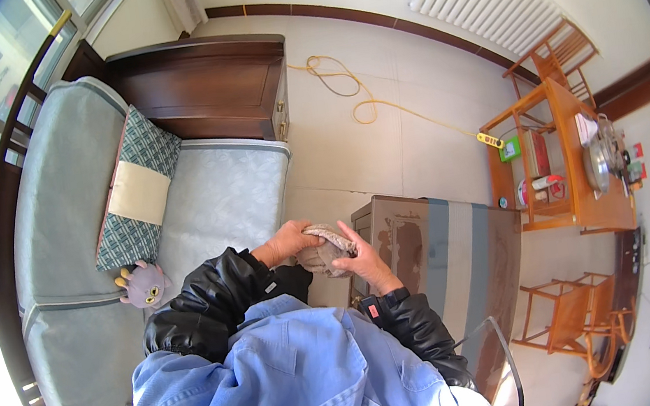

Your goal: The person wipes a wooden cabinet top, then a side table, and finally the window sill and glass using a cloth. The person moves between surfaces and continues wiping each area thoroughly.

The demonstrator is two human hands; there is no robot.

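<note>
A crumpled grey-brown cloth [323,259] is bunched up between my two hands, above the gap between the sofa and the low table. My left hand [288,242] grips its left edge, thumb on top. On the other side my right hand [367,259] holds it with thumb and fingers spread around the bundle. Just right of the cloth is the dark wooden table [396,218], whose top shows wet-looking patches near my right hand. A striped blue and white runner [453,247] lies across that table.
To the left stands a sofa with a pale grey cover [229,185], a patterned cushion [137,195] and a plush toy [146,284]. A dark wooden cabinet [197,90] adjoins it. A yellow extension cord [373,103] loops over the floor towards an orange wooden table [600,208] bearing cookware.
</note>
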